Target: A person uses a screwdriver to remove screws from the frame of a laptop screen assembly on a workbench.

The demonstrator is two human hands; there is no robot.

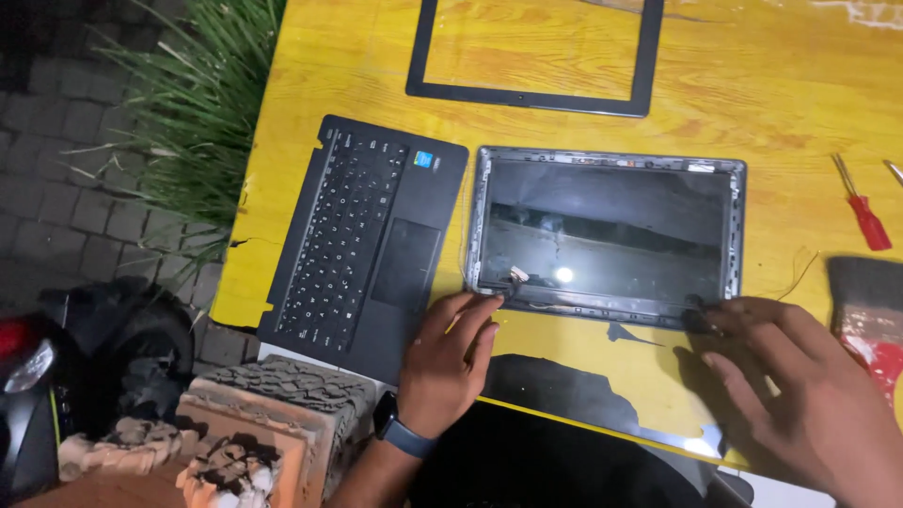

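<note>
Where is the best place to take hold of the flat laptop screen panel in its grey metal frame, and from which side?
Probably by the two short side edges of the flat laptop screen panel, coming in from left and right. It lies face up on the yellow wooden table, so the glass stays untouched, and a loose cable sits at its near-left corner, where the left hand rests.

Table: yellow wooden top (752,94), paint chipped near the front edge
Far edge: black bezel (532,97), laid flat
Left: keyboard base (362,240), set at an angle
Middle: screen panel (607,235), just beside the base
Right: red screwdriver (865,212); brush (867,315) near it
</note>
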